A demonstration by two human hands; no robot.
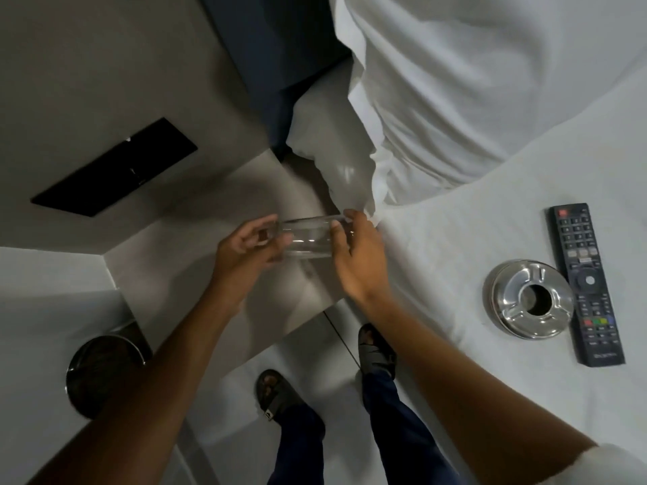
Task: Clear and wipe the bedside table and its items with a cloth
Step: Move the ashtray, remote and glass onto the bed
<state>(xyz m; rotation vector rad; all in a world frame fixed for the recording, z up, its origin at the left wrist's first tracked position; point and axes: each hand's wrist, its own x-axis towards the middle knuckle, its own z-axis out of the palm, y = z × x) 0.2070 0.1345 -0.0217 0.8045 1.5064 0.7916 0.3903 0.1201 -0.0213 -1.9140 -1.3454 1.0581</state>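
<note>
A clear drinking glass (pixel 308 238) lies sideways in the air above the grey bedside table (pixel 196 232). My left hand (pixel 245 250) grips its left end and my right hand (pixel 357 257) grips its right end. A round steel ashtray (pixel 528 299) and a black remote control (pixel 584 281) lie on the white bed sheet (pixel 455 239) to the right. No cloth is in view.
White pillows (pixel 472 82) are piled at the head of the bed. A black panel (pixel 115 169) is set in the wall on the left. A dark round bin (pixel 105 372) stands on the floor at lower left. My feet in sandals (pixel 276 393) stand between table and bed.
</note>
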